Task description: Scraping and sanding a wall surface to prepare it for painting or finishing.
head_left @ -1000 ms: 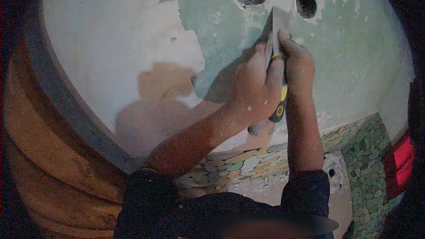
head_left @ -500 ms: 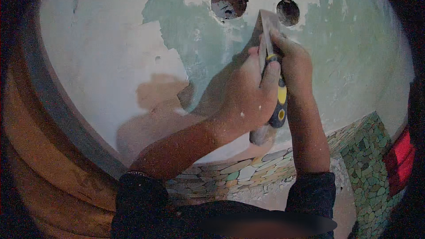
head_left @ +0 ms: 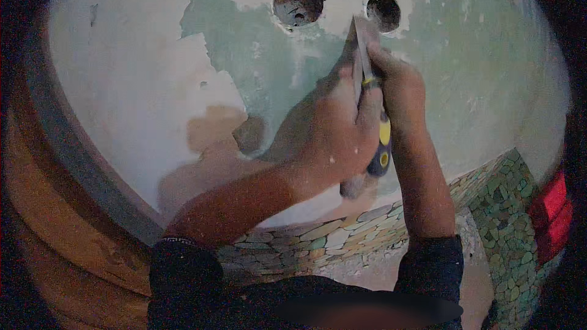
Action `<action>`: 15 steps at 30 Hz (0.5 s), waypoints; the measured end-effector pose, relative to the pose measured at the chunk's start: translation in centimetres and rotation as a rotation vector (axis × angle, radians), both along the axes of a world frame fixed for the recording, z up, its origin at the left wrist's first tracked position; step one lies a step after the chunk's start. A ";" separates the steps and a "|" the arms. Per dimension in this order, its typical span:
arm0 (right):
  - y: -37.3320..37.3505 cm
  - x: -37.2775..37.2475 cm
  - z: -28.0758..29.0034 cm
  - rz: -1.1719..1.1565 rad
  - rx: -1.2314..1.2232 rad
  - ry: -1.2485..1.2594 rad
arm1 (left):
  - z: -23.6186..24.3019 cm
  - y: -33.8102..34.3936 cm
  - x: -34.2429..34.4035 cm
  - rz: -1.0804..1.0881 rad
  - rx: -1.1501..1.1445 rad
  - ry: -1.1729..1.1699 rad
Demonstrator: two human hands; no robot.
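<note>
A putty knife (head_left: 384, 131) with a black and yellow handle is held upright in front of the wall (head_left: 153, 55). My left hand (head_left: 339, 125) is closed round the upper handle, its thumb along the grip near the collar. My right hand (head_left: 403, 88) is closed at the metal blade, with its fingers against the blade's right side; part of its grip is hidden. The blade tip points up, just below and between two round holes, the larger left hole (head_left: 298, 6) and the smaller right hole (head_left: 384, 13). Green patches show through the wall's pale coating.
Pebble-patterned stone tiling (head_left: 330, 238) runs below the wall and round to the right. Brown curved boards or panels (head_left: 67, 232) lie at the left. A red object (head_left: 550, 214) stands at the far right edge. Shadows of my arms fall on the wall.
The view has shifted, so the wall and holes sit further left in the picture. Against the holes, both hands and the putty knife have moved slightly right and down. Both grips look the same.
</note>
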State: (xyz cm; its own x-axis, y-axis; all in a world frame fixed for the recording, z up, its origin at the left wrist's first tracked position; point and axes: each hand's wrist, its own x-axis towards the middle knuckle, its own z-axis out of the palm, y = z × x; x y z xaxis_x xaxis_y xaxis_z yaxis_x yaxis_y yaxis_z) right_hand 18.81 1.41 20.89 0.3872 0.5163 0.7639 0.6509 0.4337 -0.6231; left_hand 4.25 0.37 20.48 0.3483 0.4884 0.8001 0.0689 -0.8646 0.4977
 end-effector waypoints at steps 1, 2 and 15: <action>-0.2 -0.2 0.3 -0.017 0.030 -0.010 | 0.4 0.6 0.1 0.059 -0.015 0.065; -0.1 -0.4 0.8 0.006 0.091 0.020 | 0.6 1.2 0.0 0.014 -0.074 0.061; 1.0 -2.6 3.0 -0.129 0.306 -0.115 | 3.9 2.4 -1.4 0.119 -0.080 0.171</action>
